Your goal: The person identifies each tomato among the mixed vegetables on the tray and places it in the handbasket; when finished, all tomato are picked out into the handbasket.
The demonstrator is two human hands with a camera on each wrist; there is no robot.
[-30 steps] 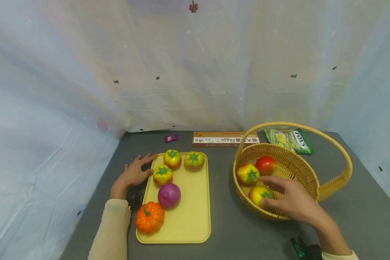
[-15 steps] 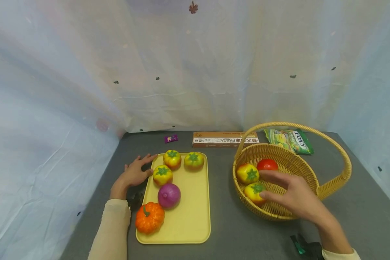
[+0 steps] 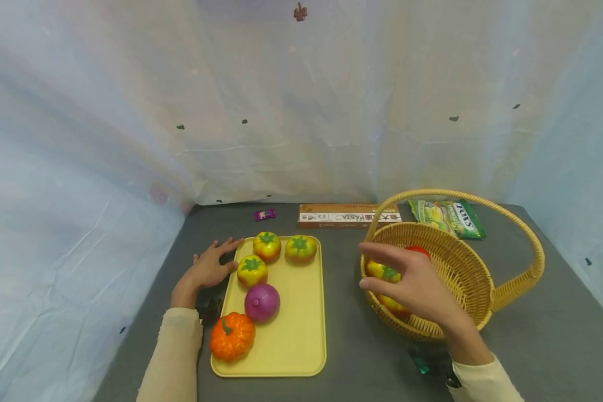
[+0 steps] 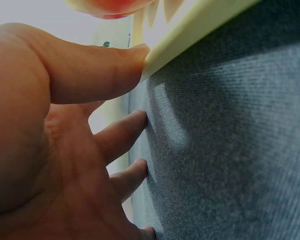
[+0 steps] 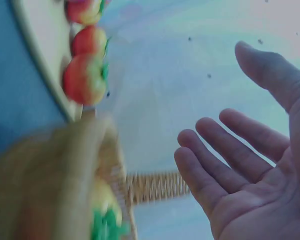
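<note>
My left hand (image 3: 207, 270) rests at the left edge of a yellow tray (image 3: 301, 324), fingers spread. In the left wrist view its thumb (image 4: 100, 72) touches the tray's rim and the fingertips meet the dark cloth. On the tray lie several yellow-red fruits (image 3: 300, 249) with green caps, a purple onion (image 3: 262, 302) and an orange pumpkin (image 3: 233, 336). Above the left side of a wicker basket (image 3: 462, 268) hovers my right hand (image 3: 417, 285), holding nothing, its fingers extended. It partly covers two yellow-red fruits (image 3: 382, 271) and a red one (image 3: 419, 249) inside.
The basket's tall handle (image 3: 447, 192) arches over its opening. Along the back lie a small purple packet (image 3: 265, 214), a long pasta box (image 3: 349, 216) and a green FOX'S bag (image 3: 447, 218). A pale curtain (image 3: 301, 111) hangs behind and at both sides.
A yellow-red fruit in the basket moved left, against another one, beside my right hand. That hand then let go, rose and shifted left towards the basket's rim. My left hand stayed put.
</note>
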